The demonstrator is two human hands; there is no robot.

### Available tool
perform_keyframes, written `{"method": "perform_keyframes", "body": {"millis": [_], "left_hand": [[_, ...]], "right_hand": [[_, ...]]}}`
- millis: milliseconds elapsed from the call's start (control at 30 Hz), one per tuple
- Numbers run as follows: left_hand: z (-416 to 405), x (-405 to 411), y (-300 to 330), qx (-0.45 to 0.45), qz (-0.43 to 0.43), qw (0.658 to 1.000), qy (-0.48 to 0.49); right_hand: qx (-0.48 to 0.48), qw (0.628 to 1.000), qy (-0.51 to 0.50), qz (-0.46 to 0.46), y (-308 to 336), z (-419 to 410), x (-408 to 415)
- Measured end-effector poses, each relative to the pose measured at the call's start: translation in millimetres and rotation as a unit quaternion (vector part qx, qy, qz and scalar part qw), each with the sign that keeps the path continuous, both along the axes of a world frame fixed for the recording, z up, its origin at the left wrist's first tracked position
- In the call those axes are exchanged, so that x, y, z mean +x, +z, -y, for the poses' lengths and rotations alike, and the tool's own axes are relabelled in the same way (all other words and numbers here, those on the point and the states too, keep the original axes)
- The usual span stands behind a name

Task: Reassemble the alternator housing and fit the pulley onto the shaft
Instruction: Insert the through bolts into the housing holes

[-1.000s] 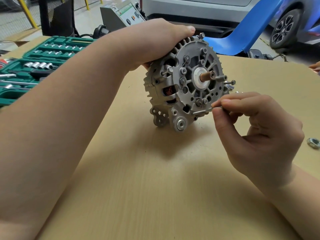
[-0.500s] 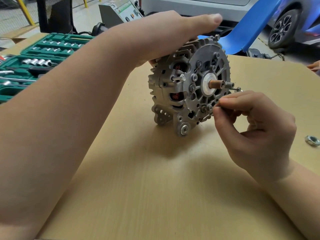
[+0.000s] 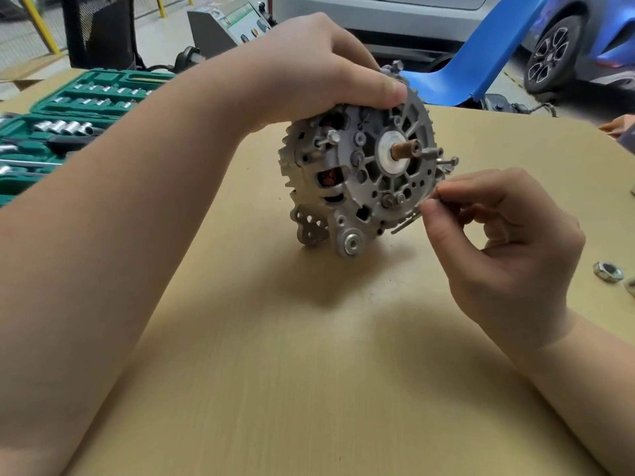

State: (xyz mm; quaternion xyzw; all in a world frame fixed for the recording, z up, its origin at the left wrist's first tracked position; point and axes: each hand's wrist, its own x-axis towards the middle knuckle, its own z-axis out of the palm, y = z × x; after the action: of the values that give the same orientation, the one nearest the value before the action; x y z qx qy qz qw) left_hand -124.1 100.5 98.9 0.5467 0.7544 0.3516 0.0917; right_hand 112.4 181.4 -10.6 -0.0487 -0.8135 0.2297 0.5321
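Observation:
A grey cast alternator [image 3: 360,176] stands on its mounting lugs on the tan table [image 3: 309,372], its end face turned toward me. A coppery shaft stub [image 3: 405,151] sticks out of its white centre hub. My left hand [image 3: 319,73] grips the top rim of the housing. My right hand [image 3: 508,249] pinches a long thin through-bolt [image 3: 407,223] between thumb and forefinger at the housing's lower right edge; the bolt lies slanted against the rim. Other bolts [image 3: 446,163] protrude on the right side. No pulley is in view.
A green socket set case [image 3: 68,118] lies open at the left. A loose hex nut [image 3: 608,271] rests on the table at the far right, with another small part at the frame edge. A blue panel [image 3: 481,60] and cars stand beyond the table.
My left hand has turned the alternator and closed its thumb back over the rim. The bolt in my right fingers now slants down-left along the housing edge.

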Motion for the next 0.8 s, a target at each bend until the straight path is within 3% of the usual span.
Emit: {"method": "perform_keyframes", "body": {"millis": [133,500,800], "left_hand": [[-1,-15,-8,0.021,0.082,0.996,-0.002],[-5,-42,-22,0.023,0.202,0.979,-0.002],[-12,-46,-27,0.020,0.251,0.967,-0.022]], "right_hand": [[-0.047,0.999,-0.016,-0.012,2,-2,-1],[-0.132,0.991,-0.024,-0.013,6,-11,-7],[-0.180,0.984,-0.015,-0.010,8,-13,-7]]}}
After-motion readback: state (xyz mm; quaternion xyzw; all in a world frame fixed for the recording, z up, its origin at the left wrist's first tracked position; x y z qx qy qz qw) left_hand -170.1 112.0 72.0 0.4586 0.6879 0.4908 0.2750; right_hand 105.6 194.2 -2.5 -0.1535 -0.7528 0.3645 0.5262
